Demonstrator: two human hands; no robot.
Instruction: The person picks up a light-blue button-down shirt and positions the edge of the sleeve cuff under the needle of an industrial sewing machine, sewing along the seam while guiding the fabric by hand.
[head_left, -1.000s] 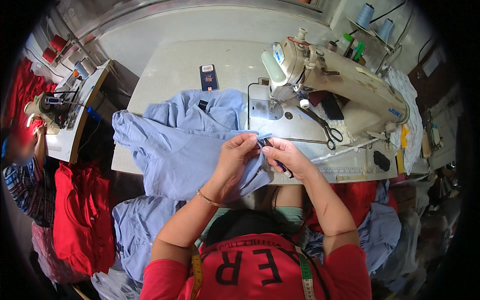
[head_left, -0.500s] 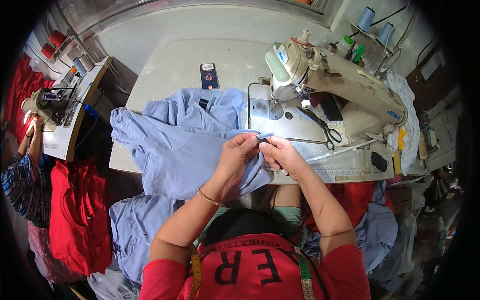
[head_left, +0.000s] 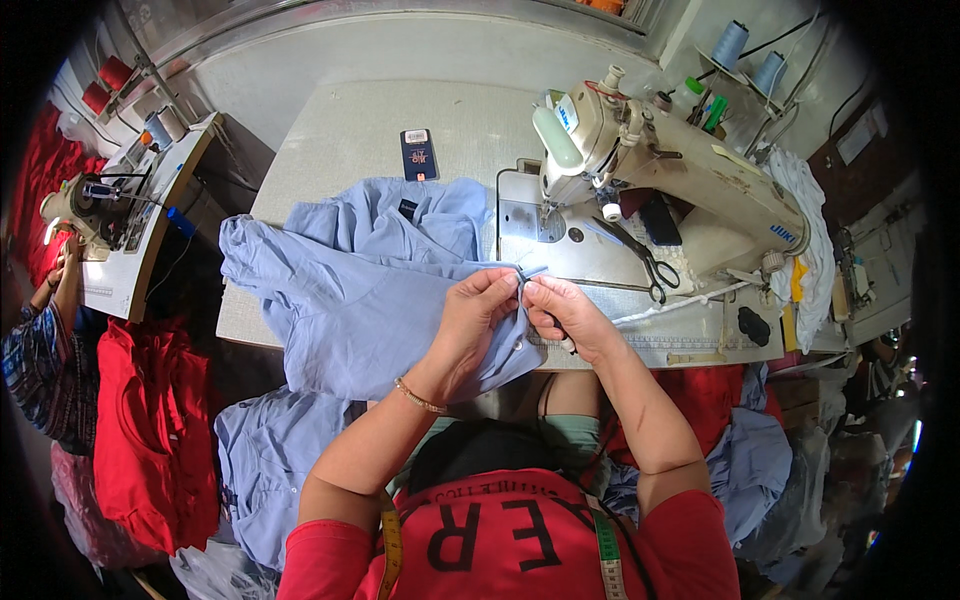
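Note:
A light blue shirt (head_left: pixel 370 300) lies spread and rumpled over the front of the sewing table, with a dark label at its collar. My left hand (head_left: pixel 476 310) is closed in a pinch on a narrow edge of this shirt, near the table's front. Right beside it, my right hand (head_left: pixel 568 312) is closed round a small dark tool; a dark tip shows between the fingertips and its other end below the palm. Its exact kind is mostly hidden by my fingers. Both hands' fingertips nearly meet at the cloth edge.
Behind my hands stands a sewing machine (head_left: pixel 660 150), with black scissors (head_left: pixel 650 262) and a dark phone (head_left: pixel 660 218) near it. A dark tag (head_left: pixel 418 155) lies beyond the shirt. Red garments (head_left: pixel 155 430) hang at left, where another person's arm (head_left: pixel 66 285) works at a second machine.
My fingertips have drawn slightly closer together at the shirt's edge, and the dark tip has shifted between them. The shirt stays in place. The view has shifted slightly.

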